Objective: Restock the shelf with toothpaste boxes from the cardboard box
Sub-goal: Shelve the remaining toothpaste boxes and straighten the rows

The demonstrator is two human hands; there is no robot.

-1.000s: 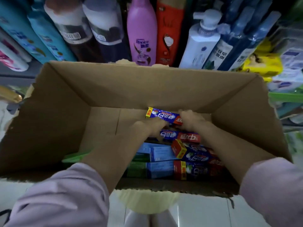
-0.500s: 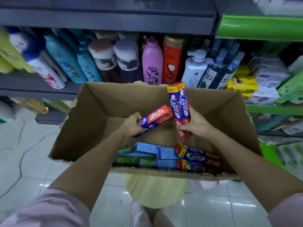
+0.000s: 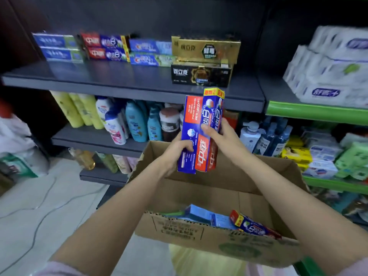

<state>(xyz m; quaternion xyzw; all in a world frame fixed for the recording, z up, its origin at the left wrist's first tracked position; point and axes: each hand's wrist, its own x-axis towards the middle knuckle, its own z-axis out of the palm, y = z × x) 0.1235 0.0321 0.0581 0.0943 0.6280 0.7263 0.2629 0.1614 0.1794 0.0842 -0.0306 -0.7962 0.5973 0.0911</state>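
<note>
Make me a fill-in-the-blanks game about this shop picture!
1. Both hands, the left hand and the right hand, hold two red and blue ____ boxes together.
2. The held boxes stand almost ____, yellow ends on top.
3. More of them lie inside the ____ box below the arms.
4. On the top shelf, a gold box sits on a ____ one.

Missing words: toothpaste; upright; cardboard; black

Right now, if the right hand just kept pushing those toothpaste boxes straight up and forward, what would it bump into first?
Probably the front edge of the grey shelf, just above the held toothpaste boxes that the right hand grips. Next, the black-and-gold boxes. Depth is unclear.
</note>
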